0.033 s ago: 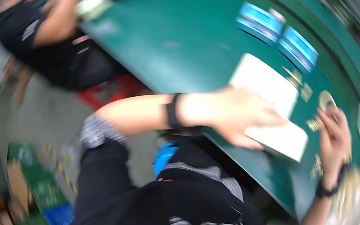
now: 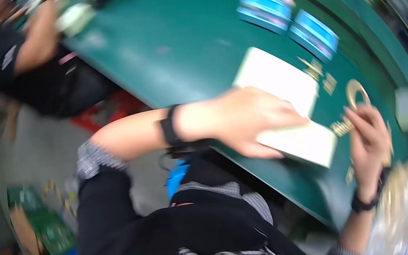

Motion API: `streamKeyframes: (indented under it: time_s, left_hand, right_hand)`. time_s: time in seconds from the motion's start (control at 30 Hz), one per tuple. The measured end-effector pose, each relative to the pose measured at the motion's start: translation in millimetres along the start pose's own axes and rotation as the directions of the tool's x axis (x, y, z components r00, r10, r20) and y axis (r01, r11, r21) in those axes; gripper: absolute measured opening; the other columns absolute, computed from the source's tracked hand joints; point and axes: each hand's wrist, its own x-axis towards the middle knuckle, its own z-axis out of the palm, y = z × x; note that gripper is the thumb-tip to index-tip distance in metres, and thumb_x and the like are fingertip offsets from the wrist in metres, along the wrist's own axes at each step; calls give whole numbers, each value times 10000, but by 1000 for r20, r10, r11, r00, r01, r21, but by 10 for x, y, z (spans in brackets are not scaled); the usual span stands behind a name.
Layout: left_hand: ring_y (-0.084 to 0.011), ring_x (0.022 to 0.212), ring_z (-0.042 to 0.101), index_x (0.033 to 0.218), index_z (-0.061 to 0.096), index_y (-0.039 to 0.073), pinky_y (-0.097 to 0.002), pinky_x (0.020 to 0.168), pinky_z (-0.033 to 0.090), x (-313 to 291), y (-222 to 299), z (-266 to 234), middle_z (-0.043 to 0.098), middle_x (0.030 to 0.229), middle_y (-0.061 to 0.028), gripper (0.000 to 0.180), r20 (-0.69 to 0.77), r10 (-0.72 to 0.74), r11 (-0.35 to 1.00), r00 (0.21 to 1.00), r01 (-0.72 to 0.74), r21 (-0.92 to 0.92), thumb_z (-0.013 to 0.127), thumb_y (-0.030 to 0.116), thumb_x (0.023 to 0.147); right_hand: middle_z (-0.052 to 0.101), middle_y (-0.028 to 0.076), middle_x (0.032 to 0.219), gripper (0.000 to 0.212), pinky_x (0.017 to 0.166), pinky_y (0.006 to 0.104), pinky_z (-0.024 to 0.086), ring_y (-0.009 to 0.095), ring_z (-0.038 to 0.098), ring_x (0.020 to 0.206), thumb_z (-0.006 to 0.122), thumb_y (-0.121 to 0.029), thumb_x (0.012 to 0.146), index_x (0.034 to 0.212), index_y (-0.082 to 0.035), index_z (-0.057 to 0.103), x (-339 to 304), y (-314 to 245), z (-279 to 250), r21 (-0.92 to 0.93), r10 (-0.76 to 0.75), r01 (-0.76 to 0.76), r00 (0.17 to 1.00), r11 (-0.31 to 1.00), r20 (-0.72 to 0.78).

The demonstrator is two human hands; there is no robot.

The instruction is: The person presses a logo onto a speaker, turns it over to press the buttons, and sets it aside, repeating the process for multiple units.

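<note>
The picture is blurred by motion, esp. the left hand, so its fingers are smeared and hard to separate. It lies flat, palm down, on the white box and covers the box's middle; fingers look spread, not curled round anything, but I cannot tell if it grips an edge. The box lies on the green table, near its front edge.

The right hand is just right of the box, fingers half bent. It touches small brass parts by the box corner; whether it pinches one I cannot tell, too small and blurred. A brass ring lies just above its fingertips. More brass bits sit near the box's far corner, shapes unclear.

Further back are two blue trays, side by side. A pale small block is right of the ring. A clear bag w/ yellowish contents is at lower right, partly cut off. Another person works at the table's far left end, head out of frame.
</note>
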Motion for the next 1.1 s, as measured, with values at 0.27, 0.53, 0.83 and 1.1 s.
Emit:
streamKeyframes:
  time_s: [0.27, 0.53, 0.83, 1.1]
  left_hand:
    - [-311, 949, 658, 1124, 682, 26, -390, 841, 543, 365, 62, -10, 677, 1074, -114, 562, -249, 73, 990, 966, -100, -98, 863, 284, 658]
    - [-229, 883, 635, 956, 750, 49, -369, 788, 535, 218, 90, 52, 706, 968, -77, 321, -229, 17, 997, 973, -35, -74, 851, 136, 663]
    - [-215, 898, 638, 924, 742, 30, -318, 794, 507, 177, -36, 1, 715, 900, -72, 136, -264, -209, 933, 942, 112, -341, 725, 56, 791]
    - [-234, 946, 633, 942, 717, -10, -354, 869, 483, 79, -83, -66, 710, 926, -113, 154, -249, -294, 914, 923, 196, -356, 664, 50, 810]
  right_hand:
    - [607, 111, 902, 420, 622, 321, 502, 252, 606, 735, 662, 127, 703, 1101, -4, 697, -375, -431, 217, -243, -60, 20, 985, 970, -161]
    - [613, 116, 922, 360, 665, 293, 505, 224, 626, 791, 679, 139, 748, 1072, -15, 714, -290, -593, 331, -63, 31, -36, 997, 997, -76]
    - [636, 114, 956, 268, 681, 262, 513, 196, 631, 816, 701, 120, 754, 997, 6, 719, -199, -452, 376, 180, 120, -100, 987, 979, -110]
    - [651, 108, 941, 295, 658, 286, 515, 227, 627, 778, 701, 111, 690, 962, 1, 729, -274, -405, 351, 146, 21, -18, 1000, 989, -17]
